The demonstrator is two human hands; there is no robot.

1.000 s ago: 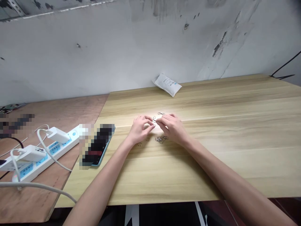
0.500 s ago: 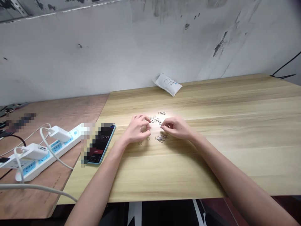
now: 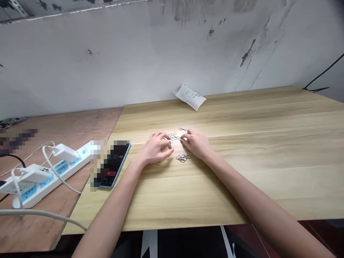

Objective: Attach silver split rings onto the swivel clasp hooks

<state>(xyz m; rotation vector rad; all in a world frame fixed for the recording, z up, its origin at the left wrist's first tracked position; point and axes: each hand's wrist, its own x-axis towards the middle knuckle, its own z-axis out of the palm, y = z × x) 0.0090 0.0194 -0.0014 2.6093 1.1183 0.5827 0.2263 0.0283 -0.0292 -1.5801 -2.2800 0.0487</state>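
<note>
My left hand (image 3: 157, 147) rests on the wooden tabletop with its fingers curled but apart, and nothing shows between them. Two small metal rings (image 3: 158, 163) lie by its thumb side. The thumb and fingertips of my right hand (image 3: 196, 144) close at the end of a metal clasp (image 3: 177, 138) in the row of small clasps and rings between the hands. Its fingers partly hide that contact. Nearer to me lies a small pile of silver swivel clasps (image 3: 183, 158). Another clasp (image 3: 183, 129) lies just beyond the right fingertips.
Left of my left arm lies a phone (image 3: 114, 166) with a lit screen. Farther left, a white power strip (image 3: 60, 172) carries plugged chargers and loose cables on a brown board (image 3: 99, 120). A white plastic packet (image 3: 190, 96) lies at the back by the wall.
My right hand has moved forward and slightly left, from beside the near pile to the row of clasps. My left hand has barely moved.
</note>
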